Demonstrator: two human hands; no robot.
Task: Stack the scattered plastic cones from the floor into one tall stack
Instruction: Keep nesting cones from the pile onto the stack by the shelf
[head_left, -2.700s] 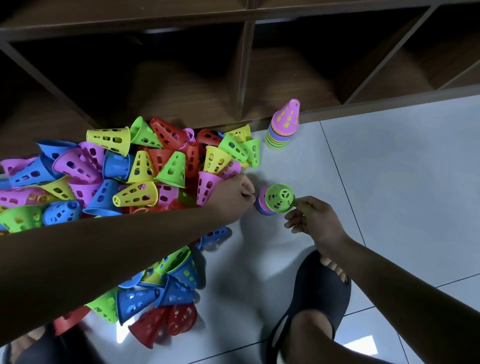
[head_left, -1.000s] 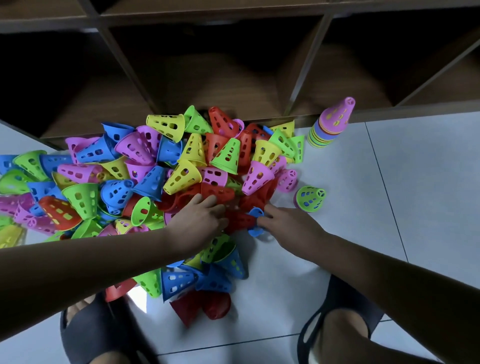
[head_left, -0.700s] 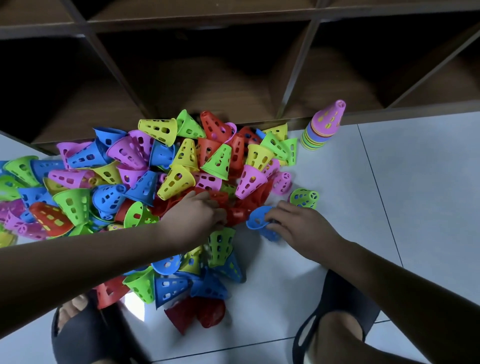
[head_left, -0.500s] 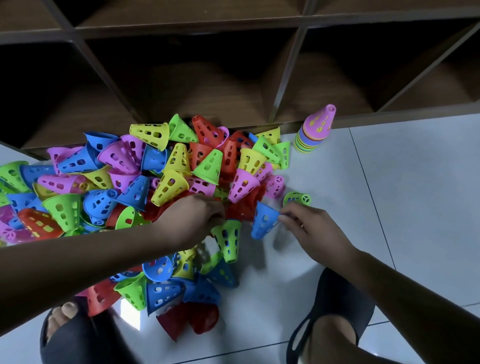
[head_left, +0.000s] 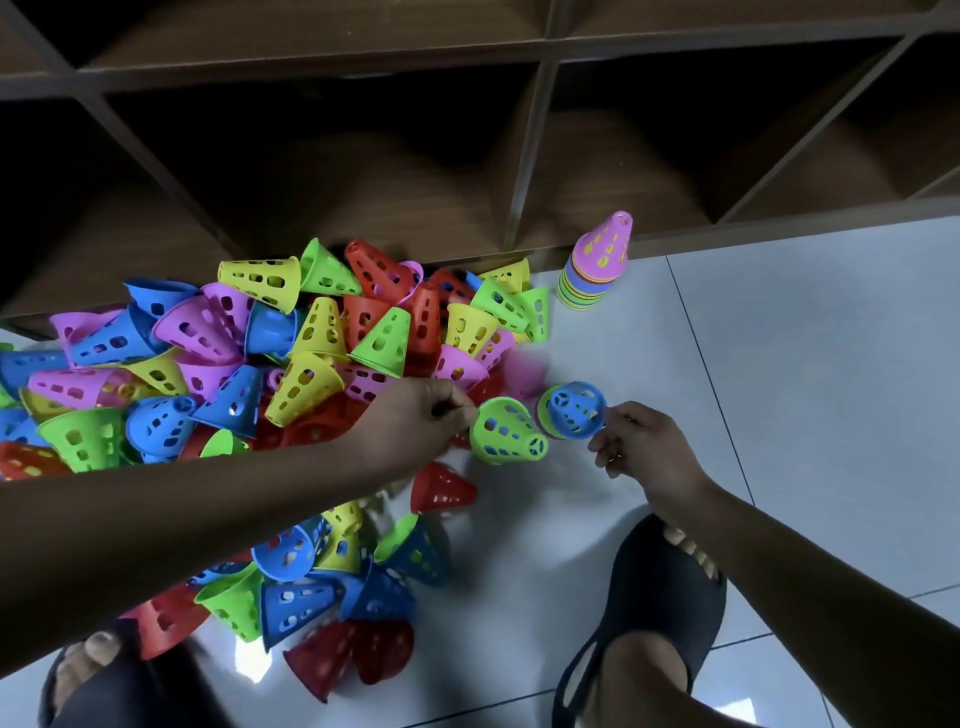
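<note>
Nearest the viewer, a dark right slipper (head_left: 670, 597) and a dark left slipper (head_left: 140, 696) stood on the pale tiled floor (head_left: 805, 389), behind both wrists. A pile of cones (head_left: 311, 332) in blue, green, yellow, pink and red spread from under the left forearm out past the knuckles and away to that hand's outer side. A red cone (head_left: 441, 488) lay on its side just short of the left hand (head_left: 415, 426).

That hand had its fingers curled and pinched the wide rim of a green cone (head_left: 506, 431), lifted off the floor with its narrow end pointing towards the other hand. The right hand (head_left: 639, 447), fingers bent, pinched the edge of a blue cone (head_left: 574, 410) nested over a green and a pink one, tip facing up. The two held cones were just beside each other, between the hands; whether they touched could not be told.

Well beyond the right hand's fingertips stood the stack (head_left: 595, 270), upright, topped by a pink cone (head_left: 608, 244), just beside the bottom edge of a brown wooden shelf (head_left: 519, 156).
</note>
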